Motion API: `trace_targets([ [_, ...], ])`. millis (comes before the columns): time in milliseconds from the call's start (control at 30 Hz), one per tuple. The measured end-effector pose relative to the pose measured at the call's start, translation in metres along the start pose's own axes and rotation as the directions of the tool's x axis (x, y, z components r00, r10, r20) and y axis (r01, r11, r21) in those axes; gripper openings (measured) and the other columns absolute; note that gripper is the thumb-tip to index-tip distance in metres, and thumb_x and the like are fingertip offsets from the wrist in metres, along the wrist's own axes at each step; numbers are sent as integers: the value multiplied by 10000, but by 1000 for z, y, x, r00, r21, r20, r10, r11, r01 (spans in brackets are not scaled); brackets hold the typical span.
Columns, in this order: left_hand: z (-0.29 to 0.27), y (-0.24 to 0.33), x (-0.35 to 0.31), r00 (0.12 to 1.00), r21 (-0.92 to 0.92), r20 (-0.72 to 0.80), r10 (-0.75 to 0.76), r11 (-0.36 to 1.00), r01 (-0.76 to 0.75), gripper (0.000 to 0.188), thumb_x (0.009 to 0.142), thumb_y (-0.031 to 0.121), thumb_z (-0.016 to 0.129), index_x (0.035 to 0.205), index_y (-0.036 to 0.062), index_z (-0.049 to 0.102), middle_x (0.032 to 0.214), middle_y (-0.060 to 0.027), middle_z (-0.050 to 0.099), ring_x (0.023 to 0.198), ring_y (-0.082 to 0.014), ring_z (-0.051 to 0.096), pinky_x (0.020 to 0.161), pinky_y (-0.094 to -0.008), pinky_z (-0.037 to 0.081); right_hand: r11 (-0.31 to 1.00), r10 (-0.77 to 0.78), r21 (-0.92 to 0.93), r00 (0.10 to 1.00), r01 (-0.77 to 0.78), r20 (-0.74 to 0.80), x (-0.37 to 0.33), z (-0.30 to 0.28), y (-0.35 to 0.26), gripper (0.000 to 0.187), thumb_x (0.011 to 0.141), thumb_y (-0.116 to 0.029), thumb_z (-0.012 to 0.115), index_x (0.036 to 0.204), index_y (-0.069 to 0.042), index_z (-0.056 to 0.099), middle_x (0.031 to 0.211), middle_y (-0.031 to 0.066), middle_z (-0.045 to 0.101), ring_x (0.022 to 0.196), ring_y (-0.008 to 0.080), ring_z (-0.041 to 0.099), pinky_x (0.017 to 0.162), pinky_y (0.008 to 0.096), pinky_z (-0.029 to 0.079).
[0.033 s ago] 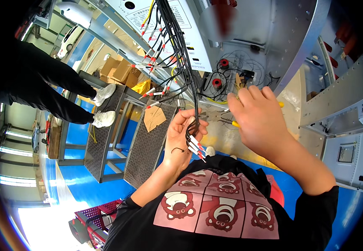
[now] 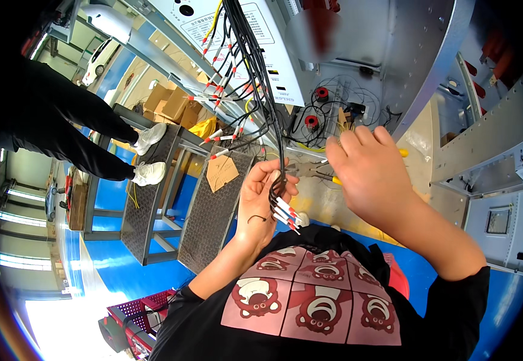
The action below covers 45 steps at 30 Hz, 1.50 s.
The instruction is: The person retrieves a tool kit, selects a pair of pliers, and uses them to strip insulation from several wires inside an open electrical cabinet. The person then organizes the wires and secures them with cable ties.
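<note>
Against the earlier frame I see no shift: same moment, both hands and the wires sit where they were. Nearest me, my left hand point(image 2: 265, 201) is closed around a bundle of black wires point(image 2: 271, 135), fingers wrapped with the thumb over the top, just left of picture centre. The bundle's long axis runs from about 12 o'clock, high at the white panel point(image 2: 285, 66), down to the fist, and its free ends point(image 2: 286, 215) poke out below the palm pointing toward 4 o'clock; I count roughly five white sleeves with red tips there. My right hand point(image 2: 373, 174), at about 2 o'clock from the left one and just beside it, is curled narrow over a tool with a yellow handle point(image 2: 337, 180); its grip is hidden behind the knuckles, so I cannot tell how firmly it closes. Farther off, two red rings point(image 2: 316, 106) sit on the grey cabinet wall. At 9 o'clock a person's two white shoes point(image 2: 148, 156) stand on a grated step platform point(image 2: 213, 210).
</note>
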<state>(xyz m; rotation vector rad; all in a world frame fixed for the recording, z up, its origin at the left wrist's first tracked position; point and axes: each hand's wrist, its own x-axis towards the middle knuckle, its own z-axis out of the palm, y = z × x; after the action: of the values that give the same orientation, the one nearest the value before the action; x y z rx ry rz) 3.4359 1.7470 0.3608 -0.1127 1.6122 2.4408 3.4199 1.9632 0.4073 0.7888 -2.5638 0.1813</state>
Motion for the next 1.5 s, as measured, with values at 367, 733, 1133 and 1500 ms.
trace_targets([
  [367, -10, -2, -2, 991, -94, 134, 23, 996, -10, 389, 1015, 328, 508, 1291, 54, 529, 999, -79, 664, 839, -103, 635, 767, -194, 526, 923, 43, 359, 966, -136, 254, -4, 8, 9, 170, 714, -117, 646, 856, -39, 594, 721, 105, 609, 670, 333, 629, 604, 441, 484],
  [733, -21, -8, -3, 988, -76, 153, -18, 997, 30, 637, 931, 478, 597, 1359, 21, 477, 1142, -121, 633, 930, -138, 610, 892, -259, 527, 939, 125, 308, 985, -156, 116, -24, 5, 10, 290, 662, -69, 678, 930, -52, 569, 844, 81, 527, 868, 287, 522, 739, 397, 364],
  [1133, -6, 2, -4, 992, -126, 85, -91, 987, 101, 320, 977, 70, 580, 1276, -35, 530, 963, -66, 625, 731, -89, 554, 578, -178, 461, 966, 96, 230, 989, -121, 117, -24, 4, 8, 346, 651, -77, 691, 982, -51, 597, 854, 76, 531, 870, 274, 525, 759, 393, 375],
  [1500, -7, 2, 1, 986, -312, 145, -88, 941, 130, 299, 983, 62, 563, 1263, -37, 532, 982, -96, 605, 742, -92, 496, 612, -209, 429, 878, 155, 453, 987, -156, 40, -30, 22, 2, 289, 694, -91, 662, 968, -30, 592, 847, 96, 568, 864, 305, 559, 747, 426, 403],
])
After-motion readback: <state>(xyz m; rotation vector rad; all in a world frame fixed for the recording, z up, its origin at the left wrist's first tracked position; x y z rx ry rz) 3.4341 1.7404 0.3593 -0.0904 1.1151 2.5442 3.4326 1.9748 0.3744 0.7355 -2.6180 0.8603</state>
